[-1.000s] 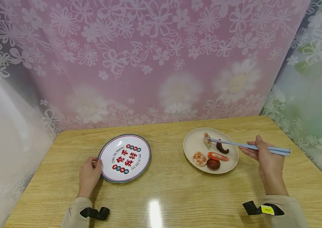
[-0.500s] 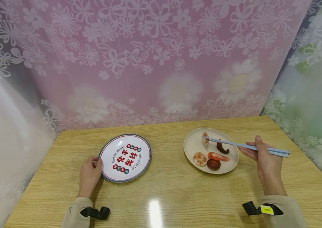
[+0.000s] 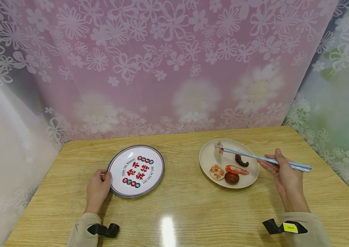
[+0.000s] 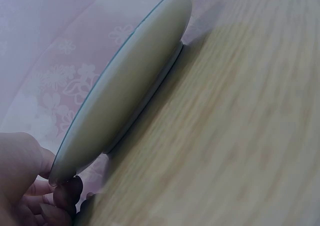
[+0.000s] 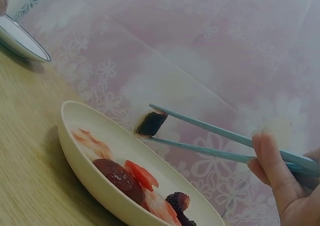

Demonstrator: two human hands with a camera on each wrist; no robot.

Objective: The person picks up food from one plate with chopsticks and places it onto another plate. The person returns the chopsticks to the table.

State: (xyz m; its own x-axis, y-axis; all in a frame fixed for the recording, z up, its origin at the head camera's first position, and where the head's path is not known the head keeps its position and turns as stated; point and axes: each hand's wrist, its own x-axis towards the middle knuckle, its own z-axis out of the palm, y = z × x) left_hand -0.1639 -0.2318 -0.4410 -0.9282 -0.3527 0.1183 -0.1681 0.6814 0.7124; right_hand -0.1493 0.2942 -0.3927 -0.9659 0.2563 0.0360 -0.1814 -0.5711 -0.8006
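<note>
My right hand (image 3: 290, 181) holds a pair of light blue chopsticks (image 3: 264, 158). Between their tips is a small food piece (image 3: 219, 149), pale pink in the head view and dark on the side facing the right wrist camera. It is above the far left part of the cream plate (image 3: 206, 164). On that plate lie a lotus root slice (image 3: 216, 172), a shrimp (image 3: 237, 169), a round brown mushroom (image 3: 231, 178) and a dark curled tentacle-like piece (image 3: 241, 160). My left hand (image 3: 98, 188) pinches the rim of a white printed plate (image 3: 154, 168), thumb on top and fingers beneath.
Both plates stand on a wooden table (image 3: 180, 192), with bare wood between them. A pink floral curtain (image 3: 168, 68) hangs behind the far edge. Other flowered curtains close off the left and right sides.
The chopsticks have moved slightly left with the food piece between their tips, and it has turned a little. My right hand follows. The left hand and both plates stay put.
</note>
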